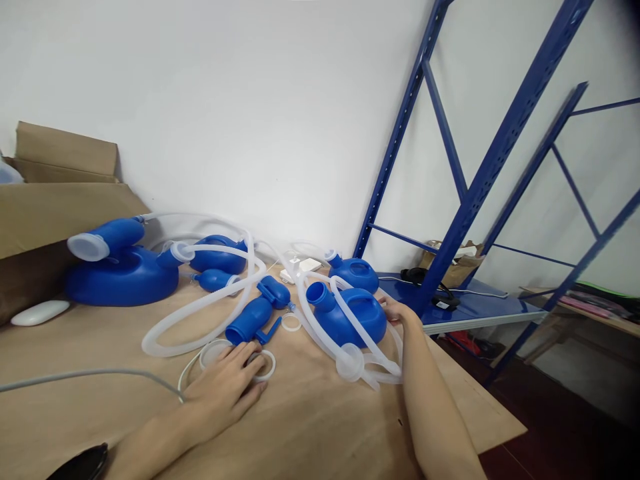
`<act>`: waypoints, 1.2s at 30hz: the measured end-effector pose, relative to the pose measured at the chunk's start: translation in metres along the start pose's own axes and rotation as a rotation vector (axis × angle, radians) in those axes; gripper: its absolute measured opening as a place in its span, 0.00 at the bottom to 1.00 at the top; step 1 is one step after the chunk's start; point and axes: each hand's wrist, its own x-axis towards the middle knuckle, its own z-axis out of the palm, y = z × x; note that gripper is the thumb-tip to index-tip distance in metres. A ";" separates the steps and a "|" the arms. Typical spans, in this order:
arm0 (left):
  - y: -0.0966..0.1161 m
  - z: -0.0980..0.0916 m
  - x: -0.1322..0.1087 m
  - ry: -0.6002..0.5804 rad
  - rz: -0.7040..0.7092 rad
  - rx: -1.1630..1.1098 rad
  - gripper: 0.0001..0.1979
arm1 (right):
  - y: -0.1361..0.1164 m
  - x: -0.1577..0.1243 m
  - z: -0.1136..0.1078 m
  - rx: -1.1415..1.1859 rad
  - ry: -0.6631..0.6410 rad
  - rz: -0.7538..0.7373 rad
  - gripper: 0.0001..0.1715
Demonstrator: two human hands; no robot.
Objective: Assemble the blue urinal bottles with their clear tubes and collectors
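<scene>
My left hand [231,379] lies palm down on the wooden table, fingers spread and slightly bent. It touches a translucent round lid [214,349] and a white ring [270,368] at its fingertips. Just beyond is a blue funnel piece [250,321] with an open mouth and a strap. My right hand [399,312] is curled against the rear end of a blue urine bottle [353,319], some fingers hidden behind it. The bottle lies with its open neck to the left. A translucent hose [357,325] crosses it, ending near a translucent cap [350,362].
More blue bottles [125,283] with hoses lie at the back left, beside a cardboard box [60,207]. Another blue bottle [356,273] and white adapters [299,268] are near the wall. A computer mouse [41,313] sits left. Blue shelving [480,167] stands right.
</scene>
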 end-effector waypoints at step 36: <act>-0.001 0.001 0.000 0.040 0.008 0.008 0.14 | -0.173 -0.152 0.051 -0.721 -0.001 -1.188 0.32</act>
